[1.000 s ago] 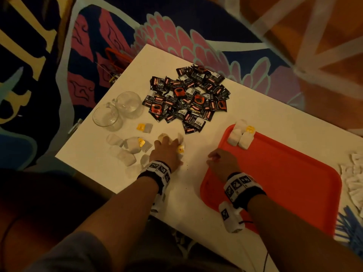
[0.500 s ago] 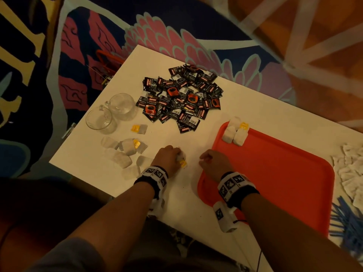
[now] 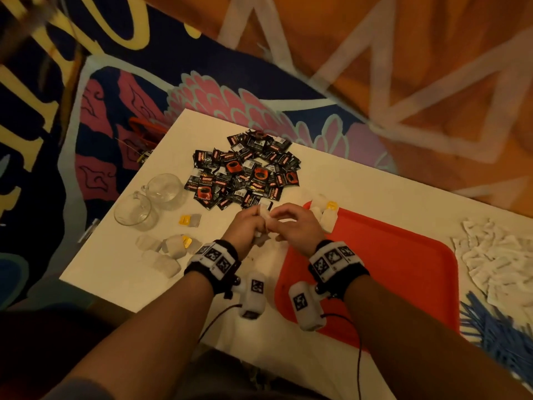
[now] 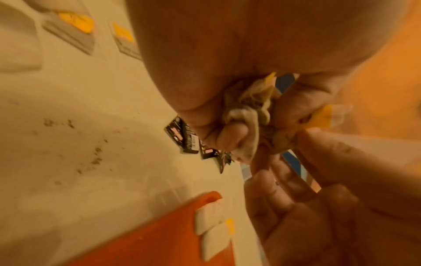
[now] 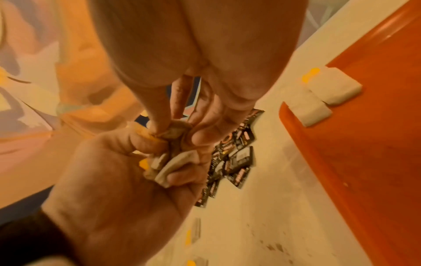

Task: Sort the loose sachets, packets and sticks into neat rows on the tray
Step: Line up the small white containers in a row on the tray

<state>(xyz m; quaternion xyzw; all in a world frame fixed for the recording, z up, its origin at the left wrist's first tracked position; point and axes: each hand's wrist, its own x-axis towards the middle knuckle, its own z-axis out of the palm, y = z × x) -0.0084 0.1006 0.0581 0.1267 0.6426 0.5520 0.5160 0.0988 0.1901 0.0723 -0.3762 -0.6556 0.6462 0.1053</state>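
just left of the tray (image 3: 403, 255), above bare table (image 3: 375, 186): left hand (image 3: 245, 223) fisted round a crumpled bunch of tea bags (image 4: 248, 108), right hand (image 3: 300, 226) pinching one bag out of that bunch with thumb and fingertips. looks like several bags and yellow tags tangled together, though too bunched to count. could tear thin paper if pulled hard against the squeeze; specks already on the table near the tray may be spilled leaf. could drag a second bag out by a snagged string and drop it short of the tray. two bags (image 3: 324, 215) lying at the tray's far left corner, close enough to get knocked crooked when setting down.
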